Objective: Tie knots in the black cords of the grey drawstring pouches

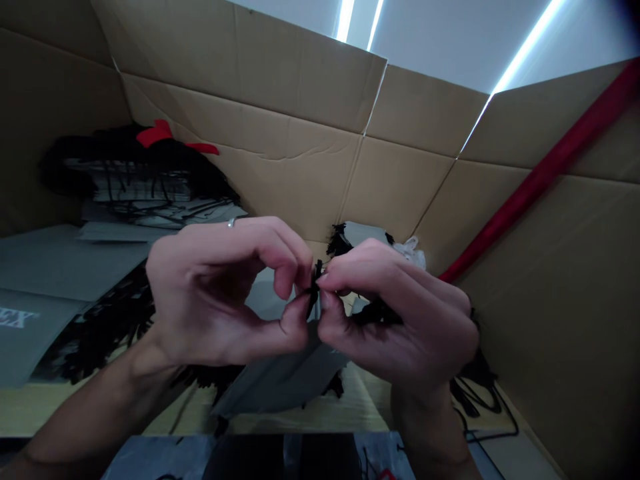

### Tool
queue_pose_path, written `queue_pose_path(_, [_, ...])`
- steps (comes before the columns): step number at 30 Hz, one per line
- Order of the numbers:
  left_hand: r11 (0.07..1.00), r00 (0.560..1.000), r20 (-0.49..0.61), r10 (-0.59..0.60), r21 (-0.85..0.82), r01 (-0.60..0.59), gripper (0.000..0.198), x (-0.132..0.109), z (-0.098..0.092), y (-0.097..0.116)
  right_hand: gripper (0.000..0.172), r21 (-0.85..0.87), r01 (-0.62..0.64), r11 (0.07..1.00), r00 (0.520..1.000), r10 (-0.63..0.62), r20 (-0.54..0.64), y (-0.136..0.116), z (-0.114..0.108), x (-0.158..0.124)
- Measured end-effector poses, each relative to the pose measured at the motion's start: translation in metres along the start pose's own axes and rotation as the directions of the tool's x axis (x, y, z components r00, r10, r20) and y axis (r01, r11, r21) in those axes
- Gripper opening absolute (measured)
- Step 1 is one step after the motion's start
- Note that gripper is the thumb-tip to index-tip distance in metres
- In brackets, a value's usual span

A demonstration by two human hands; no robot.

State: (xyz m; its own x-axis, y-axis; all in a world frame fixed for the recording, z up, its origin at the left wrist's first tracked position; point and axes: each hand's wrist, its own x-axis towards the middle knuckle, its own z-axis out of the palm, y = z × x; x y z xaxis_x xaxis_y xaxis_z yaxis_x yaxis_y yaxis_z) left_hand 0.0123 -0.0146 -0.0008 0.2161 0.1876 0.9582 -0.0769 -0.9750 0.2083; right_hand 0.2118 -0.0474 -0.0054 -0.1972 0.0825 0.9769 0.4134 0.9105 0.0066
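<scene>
My left hand (225, 287) and my right hand (400, 300) meet in front of me, thumb and fingertips of each closed in a pinch. Between them they hold a short black cord (319, 270), its end sticking up above the fingertips. Most of the cord is hidden by the fingers. Just below the hands lies a grey flat bag or card piece (285, 383) with black cords along its edges. A ring (231, 223) sits on a finger of the left hand.
Grey printed pieces (45, 267) with black cords are piled at left, beside a taller stack (140, 183) topped with red strips (155, 133). Another grey stack (363, 233) stands behind. Cardboard walls (290, 127) surround the table; a red pole (540, 173) slants at right.
</scene>
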Motion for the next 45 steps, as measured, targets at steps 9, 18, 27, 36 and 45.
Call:
queue_pose_path(9, [0.964, 0.988, 0.040, -0.150, -0.214, 0.155, 0.039, -0.004, 0.000, -0.007, 0.023, 0.048, -0.008, 0.999, 1.000, 0.008, -0.012, 0.001, 0.000, 0.001])
queue_pose_path(18, [0.988, 0.994, 0.081, -0.074, 0.142, 0.062, 0.027, -0.009, -0.014, -0.004, 0.022, -0.047, -0.159, 0.986, 0.982, 0.162, 0.097, -0.001, -0.011, -0.002])
queue_pose_path(27, [0.862, 0.980, 0.189, -0.058, 0.504, -0.047, 0.016, -0.014, -0.017, 0.013, 0.021, -0.152, -0.121, 0.981, 0.982, 0.140, 0.124, -0.002, -0.010, -0.003])
queue_pose_path(36, [0.923, 0.988, 0.141, -0.066, 0.385, 0.007, 0.021, -0.014, -0.011, 0.016, 0.016, -0.161, 0.017, 0.987, 0.991, 0.004, 0.132, 0.002, -0.009, -0.004])
queue_pose_path(45, [0.996, 1.000, 0.005, 0.019, 0.086, -0.019, 0.037, -0.003, -0.002, -0.002, 0.018, -0.095, 0.084, 0.992, 0.995, -0.078, 0.060, 0.005, -0.004, -0.002])
